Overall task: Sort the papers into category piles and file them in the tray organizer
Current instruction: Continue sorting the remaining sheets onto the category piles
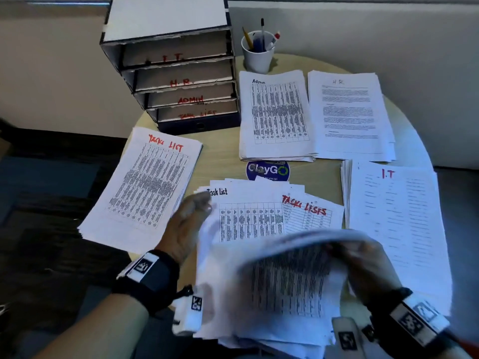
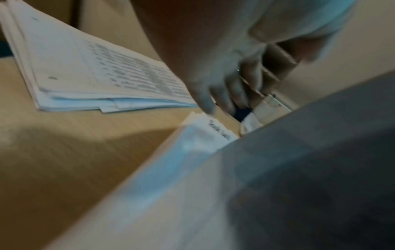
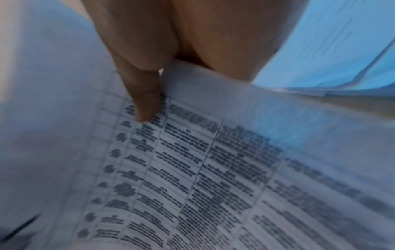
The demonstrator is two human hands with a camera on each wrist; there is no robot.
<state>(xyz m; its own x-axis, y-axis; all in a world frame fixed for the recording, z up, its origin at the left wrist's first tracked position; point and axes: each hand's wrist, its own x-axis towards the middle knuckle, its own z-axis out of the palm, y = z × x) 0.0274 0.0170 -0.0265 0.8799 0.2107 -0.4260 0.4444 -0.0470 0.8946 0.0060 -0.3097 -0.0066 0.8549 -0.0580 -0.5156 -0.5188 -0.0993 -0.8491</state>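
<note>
An unsorted stack [image 1: 248, 218] lies at the table's front, a "Task List" sheet on top. My right hand [image 1: 363, 257] pinches a printed table sheet [image 1: 290, 275] and holds it curled and lifted over the stack; the thumb [image 3: 145, 101] presses on that sheet [image 3: 213, 169]. My left hand [image 1: 197, 211] touches the stack's far left corner with fairly straight fingers [image 2: 218, 94]. Sorted piles lie around: Task List [image 1: 145, 182] at the left, Admin [image 1: 274, 115] and H.R. [image 1: 350, 115] at the back, I.T. [image 1: 399, 224] at the right. The tray organizer [image 1: 181, 73] stands at the back left.
The organizer's trays read I.T., H.R., ADMIN and TASK LIST from top to bottom. A white cup of pens [image 1: 258, 53] stands to its right. A round blue sticker [image 1: 267, 171] marks the bare wooden table [image 1: 223, 151] between the piles. The table edge curves close around the piles.
</note>
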